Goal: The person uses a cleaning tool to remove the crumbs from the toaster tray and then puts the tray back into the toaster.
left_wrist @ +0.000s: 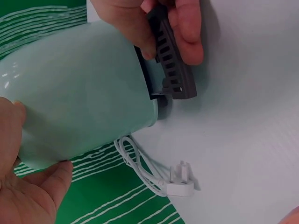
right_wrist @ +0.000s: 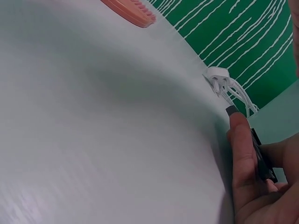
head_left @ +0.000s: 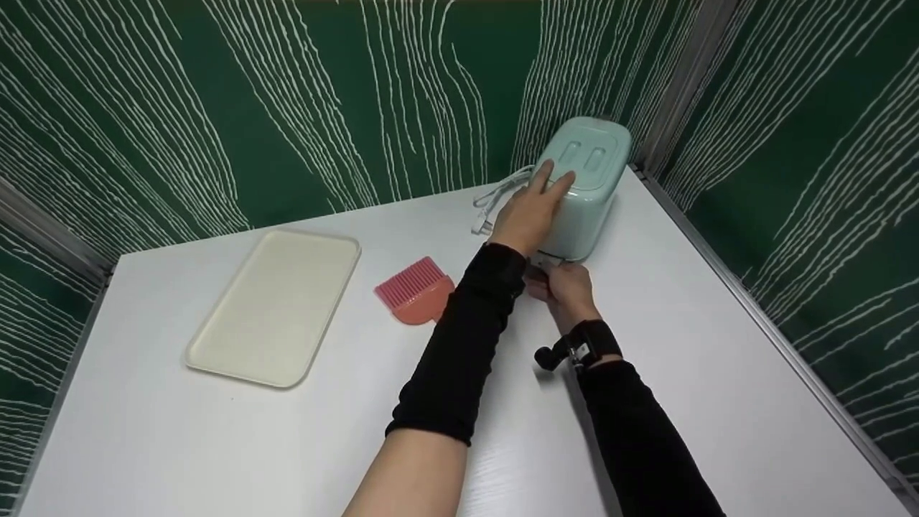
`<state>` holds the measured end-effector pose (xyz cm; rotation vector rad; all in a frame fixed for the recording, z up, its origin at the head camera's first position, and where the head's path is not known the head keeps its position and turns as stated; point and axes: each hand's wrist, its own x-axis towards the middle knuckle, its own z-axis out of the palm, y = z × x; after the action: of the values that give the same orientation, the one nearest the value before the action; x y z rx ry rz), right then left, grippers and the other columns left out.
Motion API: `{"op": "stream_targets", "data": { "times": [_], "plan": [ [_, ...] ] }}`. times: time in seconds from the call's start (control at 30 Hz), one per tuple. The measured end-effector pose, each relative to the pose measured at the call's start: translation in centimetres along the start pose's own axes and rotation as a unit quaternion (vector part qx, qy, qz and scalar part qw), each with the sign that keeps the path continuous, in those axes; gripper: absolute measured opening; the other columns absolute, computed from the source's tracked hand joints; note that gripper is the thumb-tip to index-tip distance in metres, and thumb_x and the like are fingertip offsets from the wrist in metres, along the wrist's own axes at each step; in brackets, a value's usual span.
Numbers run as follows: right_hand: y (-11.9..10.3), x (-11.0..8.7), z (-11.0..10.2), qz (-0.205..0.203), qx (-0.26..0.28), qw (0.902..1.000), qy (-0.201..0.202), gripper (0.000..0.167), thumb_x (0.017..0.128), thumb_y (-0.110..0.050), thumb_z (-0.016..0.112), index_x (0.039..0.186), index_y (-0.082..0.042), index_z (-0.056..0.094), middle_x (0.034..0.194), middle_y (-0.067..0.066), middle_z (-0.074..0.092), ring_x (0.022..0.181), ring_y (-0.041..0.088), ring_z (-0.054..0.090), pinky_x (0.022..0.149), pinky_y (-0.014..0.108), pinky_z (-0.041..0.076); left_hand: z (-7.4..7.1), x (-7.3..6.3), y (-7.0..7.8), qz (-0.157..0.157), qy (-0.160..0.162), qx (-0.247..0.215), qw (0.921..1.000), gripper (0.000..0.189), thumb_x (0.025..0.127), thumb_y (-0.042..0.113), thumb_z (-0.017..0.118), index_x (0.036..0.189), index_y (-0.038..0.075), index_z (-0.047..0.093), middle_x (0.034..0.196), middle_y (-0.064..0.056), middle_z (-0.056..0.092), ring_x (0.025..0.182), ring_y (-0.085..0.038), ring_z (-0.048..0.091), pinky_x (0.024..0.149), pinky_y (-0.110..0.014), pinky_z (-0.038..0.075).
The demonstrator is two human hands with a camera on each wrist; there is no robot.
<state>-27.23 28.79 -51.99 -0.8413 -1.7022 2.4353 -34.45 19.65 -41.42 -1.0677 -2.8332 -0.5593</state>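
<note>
A mint-green toaster [head_left: 594,219] with a lidded top stands at the table's back right corner. My left hand [head_left: 530,212] holds its upper left edge, with two fingers reaching onto the lid; in the left wrist view that hand [left_wrist: 28,196] spans the toaster's corner. Low at the near end, my right hand [head_left: 571,291] pinches a dark grey slatted piece [left_wrist: 172,60] between thumb and fingers. This piece sticks out from the toaster's base, and whether its inner end is still inside is hidden. The right wrist view shows the right hand [right_wrist: 257,200] partly covering the piece.
Beside the toaster lies its white cord with a plug [left_wrist: 180,189]. A pink and orange comb-like brush [head_left: 420,294] rests left of my left forearm, which hides its handle. Farther left is a cream tray [head_left: 276,309]. Green walls [head_left: 445,86] border the table's back and sides.
</note>
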Motion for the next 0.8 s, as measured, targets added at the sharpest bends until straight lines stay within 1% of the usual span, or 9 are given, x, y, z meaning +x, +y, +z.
{"op": "stream_targets", "data": {
  "times": [0.07,0.2,0.37,0.43,0.63,0.8],
  "plan": [
    [0.1,-0.1,0.0,-0.002,0.002,1.0000,-0.003,0.017,0.110,-0.006,0.054,0.118,0.007,0.059,0.080,0.007,0.075,0.061,0.011,0.067,0.061,0.027,0.060,0.1,0.0,0.0,-0.002,0.000,0.002,1.0000,0.051,0.119,0.030,0.038,0.170,0.032,0.033,0.182,-0.006,0.017,0.138,-0.034,0.063,0.105,-0.043,0.057],
    [0.3,-0.4,0.0,0.003,0.006,0.9999,-0.008,0.018,0.111,-0.006,0.052,0.118,0.008,0.059,0.082,0.007,0.074,0.062,0.011,0.068,0.062,0.027,0.060,0.1,0.1,0.0,-0.006,-0.005,0.003,1.0000,0.051,0.119,0.029,0.037,0.170,0.032,0.032,0.182,-0.006,0.016,0.141,-0.034,0.061,0.106,-0.042,0.057],
    [0.3,-0.6,-0.2,0.007,-0.033,0.9994,0.001,0.019,0.110,-0.006,0.051,0.113,0.009,0.062,0.077,0.006,0.072,0.061,0.012,0.072,0.063,0.026,0.062,0.1,0.0,0.0,-0.008,-0.004,-0.002,1.0000,0.051,0.119,0.030,0.037,0.170,0.032,0.031,0.182,-0.006,0.016,0.140,-0.034,0.061,0.105,-0.042,0.057],
    [0.4,-0.7,-0.3,0.008,-0.042,0.9991,0.004,0.018,0.109,-0.006,0.051,0.109,0.008,0.062,0.075,0.005,0.071,0.060,0.012,0.073,0.063,0.025,0.062,0.0,0.0,0.0,-0.008,-0.003,-0.001,1.0000,0.051,0.119,0.031,0.037,0.170,0.032,0.031,0.182,-0.006,0.016,0.140,-0.034,0.061,0.105,-0.042,0.057],
    [0.6,-0.9,-0.2,0.005,-0.019,0.9998,-0.007,0.018,0.110,-0.004,0.051,0.099,0.006,0.062,0.068,0.004,0.069,0.056,0.011,0.070,0.061,0.026,0.062,0.1,0.0,0.1,-0.007,0.001,0.004,1.0000,0.051,0.119,0.032,0.036,0.170,0.033,0.031,0.182,-0.006,0.017,0.144,-0.033,0.059,0.109,-0.042,0.055],
    [0.8,-1.1,-0.1,0.004,-0.017,0.9998,-0.011,0.020,0.111,-0.006,0.050,0.099,0.005,0.061,0.066,0.005,0.070,0.056,0.011,0.071,0.061,0.026,0.062,0.1,0.0,0.1,-0.008,0.001,0.003,1.0000,0.051,0.119,0.032,0.037,0.170,0.033,0.031,0.182,-0.005,0.017,0.143,-0.033,0.060,0.108,-0.042,0.056]
  ]
}}
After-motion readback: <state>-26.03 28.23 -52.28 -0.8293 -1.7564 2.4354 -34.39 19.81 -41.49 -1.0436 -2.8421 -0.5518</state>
